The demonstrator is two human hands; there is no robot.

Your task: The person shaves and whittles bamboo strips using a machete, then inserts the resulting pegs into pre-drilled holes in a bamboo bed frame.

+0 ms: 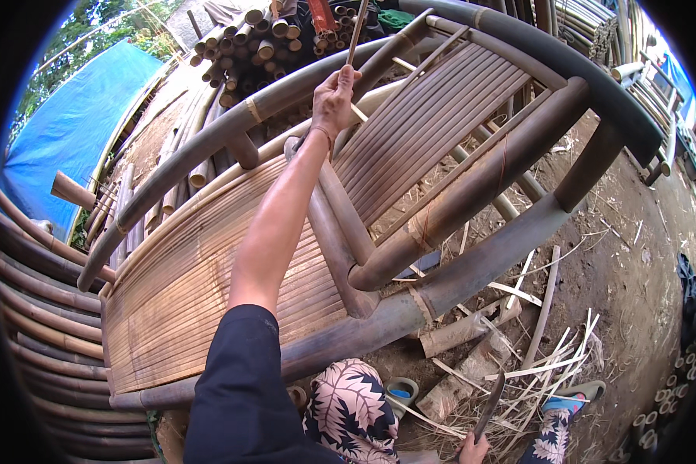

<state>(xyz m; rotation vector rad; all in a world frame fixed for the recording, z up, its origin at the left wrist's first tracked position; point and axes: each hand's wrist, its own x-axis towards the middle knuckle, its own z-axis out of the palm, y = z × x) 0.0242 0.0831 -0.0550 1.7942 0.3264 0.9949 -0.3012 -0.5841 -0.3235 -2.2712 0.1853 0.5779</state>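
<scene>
My left arm reaches across a bamboo lounge chair (pixel 209 255). The chair has a slatted seat, a slatted backrest and thick dark curved pole arms. My left hand (pixel 334 102) is closed round a thin bamboo stick (pixel 357 35), which stands up beyond the chair's far arm rail. Low at the right, my right hand (pixel 473 448) grips a machete (pixel 489 406), its blade pointing up and away over scattered bamboo strips. Only part of that hand shows at the lower edge.
Pale bamboo strips (pixel 553 367) and offcuts litter the dirt ground by my sandalled foot (pixel 568 402). Stacked bamboo poles (pixel 247 46) lie beyond the chair. Curved dark poles (pixel 54 332) crowd the left side. A blue tarp (pixel 77 124) hangs at far left.
</scene>
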